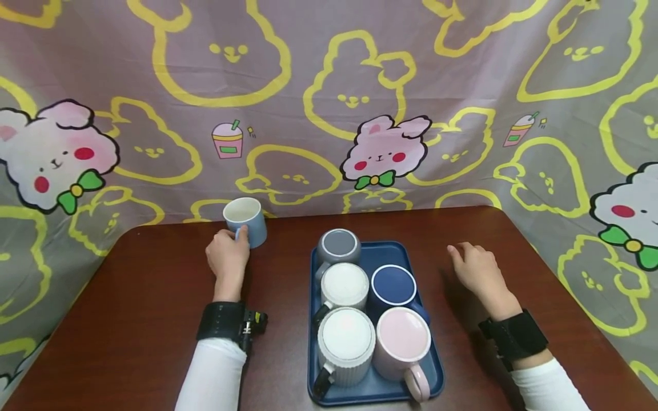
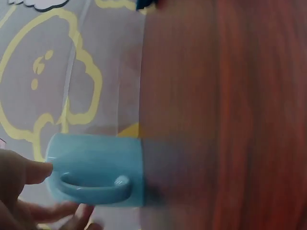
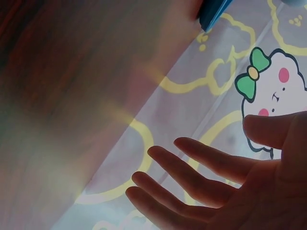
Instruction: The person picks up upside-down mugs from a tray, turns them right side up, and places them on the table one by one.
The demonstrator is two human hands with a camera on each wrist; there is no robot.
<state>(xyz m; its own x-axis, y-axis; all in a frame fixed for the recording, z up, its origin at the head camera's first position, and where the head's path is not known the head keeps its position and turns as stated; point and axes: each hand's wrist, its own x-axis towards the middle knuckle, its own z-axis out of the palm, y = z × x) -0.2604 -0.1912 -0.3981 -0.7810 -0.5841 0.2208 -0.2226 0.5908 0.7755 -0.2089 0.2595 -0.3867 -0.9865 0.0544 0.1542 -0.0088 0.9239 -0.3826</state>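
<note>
A light blue mug point(image 1: 253, 230) stands upright at the table's back edge, left of the tray, its handle toward me. My left hand point(image 1: 228, 256) holds it from the near left, thumb by the rim and handle. In the left wrist view, the mug point(image 2: 96, 155) shows its whole handle, with the thumb point(image 2: 38, 171) at the rim and the other fingers along its side, partly hidden. My right hand point(image 1: 475, 268) hovers over the table right of the tray, holding nothing; in the right wrist view its fingers point(image 3: 196, 179) are spread and slightly bent.
A dark blue tray point(image 1: 380, 249) carries several upside-down mugs: a grey mug point(image 1: 339, 244), two white ones, a navy mug point(image 1: 393, 285) and a pink mug point(image 1: 403, 337). Some handles reach the tray's rim. A patterned cloth point(image 1: 298, 74) hangs behind the brown table point(image 1: 139, 319).
</note>
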